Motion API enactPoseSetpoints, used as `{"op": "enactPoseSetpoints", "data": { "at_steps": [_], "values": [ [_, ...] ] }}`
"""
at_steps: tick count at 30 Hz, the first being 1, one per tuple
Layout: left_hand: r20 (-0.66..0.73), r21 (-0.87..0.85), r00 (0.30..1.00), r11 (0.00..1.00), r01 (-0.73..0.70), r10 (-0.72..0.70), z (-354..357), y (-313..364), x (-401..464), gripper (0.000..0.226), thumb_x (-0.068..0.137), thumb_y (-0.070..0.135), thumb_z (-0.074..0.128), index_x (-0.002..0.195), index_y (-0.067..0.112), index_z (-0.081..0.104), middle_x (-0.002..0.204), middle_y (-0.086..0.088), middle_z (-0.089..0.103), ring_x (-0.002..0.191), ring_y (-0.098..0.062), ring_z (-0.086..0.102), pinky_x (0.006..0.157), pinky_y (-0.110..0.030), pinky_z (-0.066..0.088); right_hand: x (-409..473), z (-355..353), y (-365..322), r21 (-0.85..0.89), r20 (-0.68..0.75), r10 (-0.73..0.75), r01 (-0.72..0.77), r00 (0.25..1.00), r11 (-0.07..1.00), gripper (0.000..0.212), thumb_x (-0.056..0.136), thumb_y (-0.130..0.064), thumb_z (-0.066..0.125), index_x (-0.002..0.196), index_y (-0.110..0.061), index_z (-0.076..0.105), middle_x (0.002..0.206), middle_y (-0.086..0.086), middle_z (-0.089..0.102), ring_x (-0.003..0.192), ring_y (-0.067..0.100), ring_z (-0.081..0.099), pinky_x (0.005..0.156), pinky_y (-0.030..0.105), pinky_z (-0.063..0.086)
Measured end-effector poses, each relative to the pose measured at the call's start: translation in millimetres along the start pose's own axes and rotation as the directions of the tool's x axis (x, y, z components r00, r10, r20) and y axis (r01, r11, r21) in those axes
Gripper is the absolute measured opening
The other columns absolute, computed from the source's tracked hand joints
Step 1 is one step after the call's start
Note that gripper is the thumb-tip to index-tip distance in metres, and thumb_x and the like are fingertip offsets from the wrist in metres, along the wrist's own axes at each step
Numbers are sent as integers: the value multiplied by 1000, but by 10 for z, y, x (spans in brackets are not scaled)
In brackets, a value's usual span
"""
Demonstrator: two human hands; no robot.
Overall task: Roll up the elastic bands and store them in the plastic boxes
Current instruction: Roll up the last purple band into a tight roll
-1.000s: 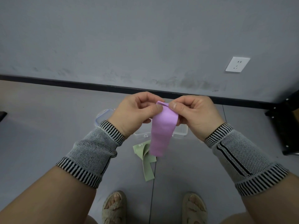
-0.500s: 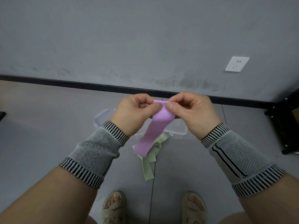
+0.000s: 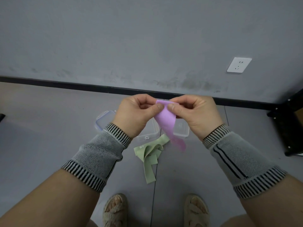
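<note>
Head view, downward over two forearms in grey mesh wrist sleeves. Left hand (image 3: 137,112), fingers curled, thumb pinching the top edge of a flat lilac elastic band (image 3: 165,119). Same edge pinched from the other side by right hand (image 3: 196,112), fingers likewise curled round it. Free length of the lilac strip hanging down and rightward, its tail blurred, above clear plastic boxes (image 3: 147,136) lying open on the grey floor (image 3: 41,136). Just in front of the boxes, a loose heap of pale green elastic bands (image 3: 150,153), unrolled. Farther right, a white wall socket (image 3: 239,65). Judged as the start of the roll: best done with the first turn tight and square to the edges, thumbs feeding evenly, light tension on the tail, no slant.
</note>
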State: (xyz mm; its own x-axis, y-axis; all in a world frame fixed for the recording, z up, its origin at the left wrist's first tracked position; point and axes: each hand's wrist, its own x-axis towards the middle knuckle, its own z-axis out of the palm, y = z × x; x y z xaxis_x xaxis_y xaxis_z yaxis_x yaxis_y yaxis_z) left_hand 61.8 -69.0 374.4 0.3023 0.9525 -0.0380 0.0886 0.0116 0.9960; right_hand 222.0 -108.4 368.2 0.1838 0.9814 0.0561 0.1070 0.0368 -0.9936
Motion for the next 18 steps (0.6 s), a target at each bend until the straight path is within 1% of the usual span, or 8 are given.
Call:
{"op": "enactPoseSetpoints", "data": {
  "at_steps": [2,5,8,9,10,12,16,18],
  "values": [
    [-64,16,997,999,-33,34,10,-15,12,12,81,3,69,73,12,67,70,-5,69,72,-18,64,78,-41,56,-2,36,15,-45,-29,-29,28,999,999,16,75,-3,76,82,-16,70,74,1,71,71,14,68,71,24,57],
    [-126,36,991,999,-39,43,22,-28,19,9,82,6,69,74,10,66,73,-10,68,72,-18,63,75,-38,55,3,65,-5,-38,-56,-39,37,998,999,22,76,2,73,72,-20,68,65,-6,68,66,9,64,70,24,56],
    [-64,-153,993,984,93,-103,32,-14,28,14,82,4,68,71,11,64,70,-9,64,70,-21,57,70,-34,49,24,77,-14,239,-7,146,-140,989,961,22,79,5,67,68,-14,66,64,0,67,65,14,62,71,33,56],
    [-31,-183,990,975,128,-136,28,-7,32,15,80,6,70,68,13,65,69,-9,63,69,-21,55,68,-33,46,27,76,-18,290,20,190,-188,982,939,22,80,5,66,68,-13,65,65,2,65,65,16,61,71,34,55],
    [-17,-173,990,975,138,-143,22,-5,34,15,77,9,72,66,16,66,70,-9,61,70,-22,53,67,-32,44,29,70,-11,288,28,204,-203,979,936,21,81,4,64,68,-12,64,66,3,64,66,17,59,72,36,53],
    [-14,-158,991,979,132,-136,11,-4,32,17,80,8,70,66,16,63,71,-10,60,70,-22,52,64,-30,43,20,66,-10,227,22,165,-166,986,960,18,82,2,65,71,-12,65,70,6,64,71,19,60,76,39,54],
    [29,-153,992,980,127,-124,27,13,7,13,85,3,62,75,11,59,77,-12,64,70,-20,60,62,-28,51,-4,82,-19,125,0,53,-52,999,991,14,83,2,66,78,-10,68,75,11,68,72,20,64,73,39,58],
    [72,-191,988,970,149,-138,22,14,-1,7,86,2,61,82,8,61,81,-12,67,73,-19,64,63,-30,55,3,72,-12,111,-6,33,-32,999,993,15,83,3,66,77,-11,69,78,17,68,73,25,63,74,44,58]
  ]
}}
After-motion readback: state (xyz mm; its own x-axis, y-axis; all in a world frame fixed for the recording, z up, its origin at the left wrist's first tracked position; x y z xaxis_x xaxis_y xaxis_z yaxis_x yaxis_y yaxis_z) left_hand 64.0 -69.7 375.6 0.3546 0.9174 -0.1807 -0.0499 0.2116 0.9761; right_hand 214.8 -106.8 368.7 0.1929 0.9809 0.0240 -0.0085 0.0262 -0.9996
